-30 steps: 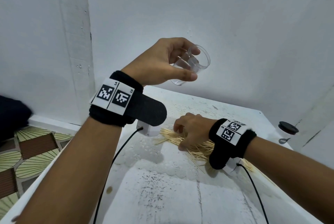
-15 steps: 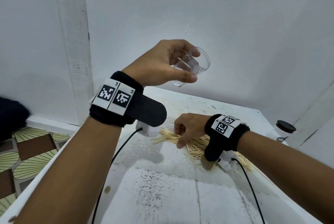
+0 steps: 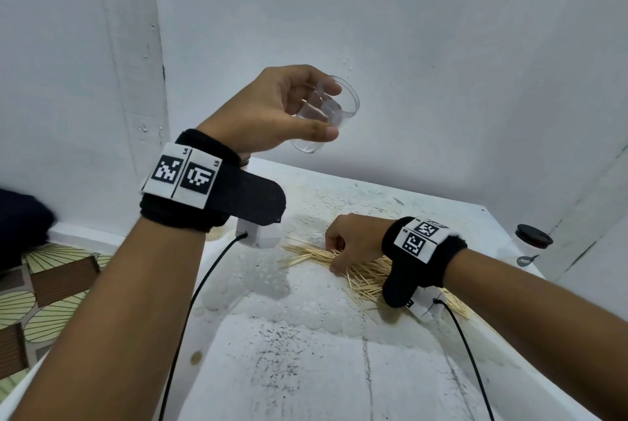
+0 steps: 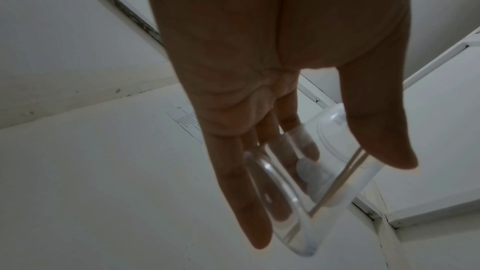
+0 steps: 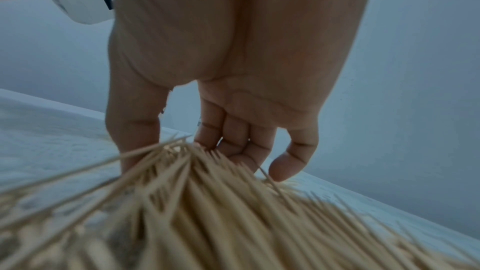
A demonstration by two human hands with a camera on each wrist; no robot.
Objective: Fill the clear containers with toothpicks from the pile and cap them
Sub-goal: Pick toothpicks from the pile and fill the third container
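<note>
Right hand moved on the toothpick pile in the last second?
Barely. The right hand stays on the toothpick pile, hardly shifted against the table's far edge; only its wrist has lifted.

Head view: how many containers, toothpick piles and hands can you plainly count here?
Containers: 2, the uncapped clear container held in the left hand, and the black-capped container at far right.
Piles: 1, the toothpick pile.
Hands: 2, with the right hand gathering at the pile.
Total: 5
</note>
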